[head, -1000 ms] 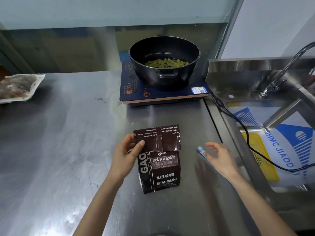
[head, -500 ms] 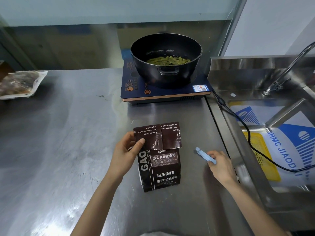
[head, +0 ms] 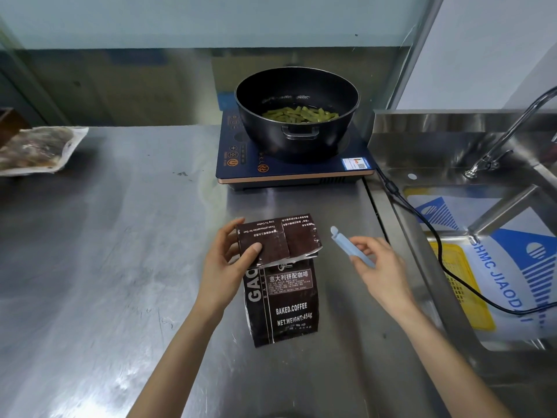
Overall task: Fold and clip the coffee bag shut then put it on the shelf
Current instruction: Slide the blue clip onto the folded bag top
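Note:
A dark brown coffee bag (head: pixel 286 300) lies flat on the steel counter (head: pixel 120 267), its top flap folded down over the front. My left hand (head: pixel 224 267) pinches the left side of that folded flap, thumb on top. A pale blue bag clip (head: pixel 349 247) is lifted off the counter just right of the bag, and my right hand (head: pixel 379 267) holds its near end with the far tip pointing up and left. No shelf is visible.
A black pot of green beans (head: pixel 297 113) sits on a blue induction cooker (head: pixel 289 164) behind the bag. A steel sink (head: pixel 452 164) with a tap (head: pixel 506 137) lies to the right, a black cord (head: pixel 437 236) running into it. A sealed food pouch (head: pixel 36 149) lies far left.
My right hand reached to the clip on the counter, took hold of it and lifted it toward the bag. My left hand kept its hold on the folded flap.

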`<control>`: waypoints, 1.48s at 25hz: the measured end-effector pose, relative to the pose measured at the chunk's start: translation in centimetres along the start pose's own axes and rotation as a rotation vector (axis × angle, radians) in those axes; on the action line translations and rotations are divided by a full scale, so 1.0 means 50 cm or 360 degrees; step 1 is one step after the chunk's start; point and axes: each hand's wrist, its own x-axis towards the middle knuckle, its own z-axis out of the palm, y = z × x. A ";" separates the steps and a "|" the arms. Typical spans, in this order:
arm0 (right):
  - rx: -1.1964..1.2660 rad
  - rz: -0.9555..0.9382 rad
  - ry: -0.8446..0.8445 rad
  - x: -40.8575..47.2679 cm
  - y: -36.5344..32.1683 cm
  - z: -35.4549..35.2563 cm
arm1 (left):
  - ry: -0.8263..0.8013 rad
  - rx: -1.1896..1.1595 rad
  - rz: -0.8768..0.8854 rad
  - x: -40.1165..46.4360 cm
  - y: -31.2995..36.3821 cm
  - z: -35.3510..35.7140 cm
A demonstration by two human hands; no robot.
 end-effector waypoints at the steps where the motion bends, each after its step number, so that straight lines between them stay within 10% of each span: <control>1: 0.0058 -0.0046 0.0032 0.003 -0.021 -0.008 | -0.0008 -0.0001 0.0009 0.000 0.002 0.001; 14: -0.0116 -0.0686 -0.0078 0.003 -0.151 0.027 | -0.0106 0.0185 0.0091 0.007 0.018 0.009; 37: 0.0036 -0.0817 -0.0025 -0.021 -0.155 0.070 | -0.0002 0.0247 -0.0025 0.015 0.027 0.019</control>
